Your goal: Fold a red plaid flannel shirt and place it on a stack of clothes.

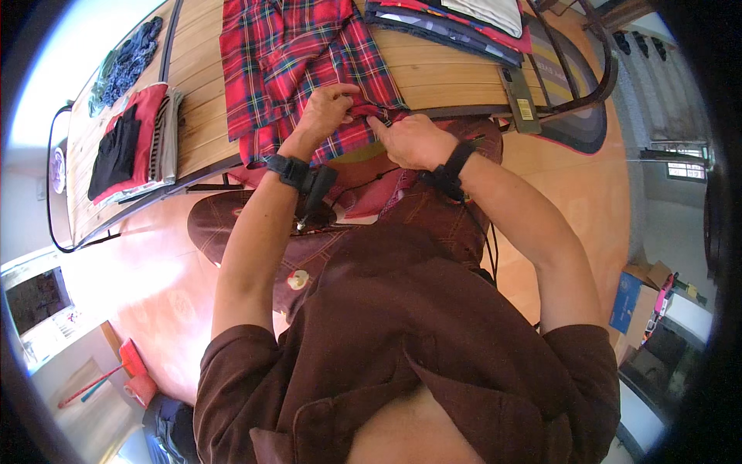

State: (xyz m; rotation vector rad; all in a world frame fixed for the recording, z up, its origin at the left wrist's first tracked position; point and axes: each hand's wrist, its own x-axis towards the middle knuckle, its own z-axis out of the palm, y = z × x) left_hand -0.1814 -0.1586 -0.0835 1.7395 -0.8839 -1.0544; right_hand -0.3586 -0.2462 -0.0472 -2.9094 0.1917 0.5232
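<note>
A red tartan cloth garment lies spread over the wooden table, its near end hanging over the edge above my lap. Close to its near right corner, my left hand has its fingers curled onto the fabric. My right hand pinches the bunched edge at that corner, with thumb and index finger against the cloth. Only a small gap separates the two hands. The fabric between the fingers is partly hidden. Dark straps circle both wrists.
Folded clothes are stacked at the table's far right. A phone rests at the right edge beside a curved metal rail. More folded clothes and a crumpled blue-green cloth lie on the left. A cardboard box stands on the right.
</note>
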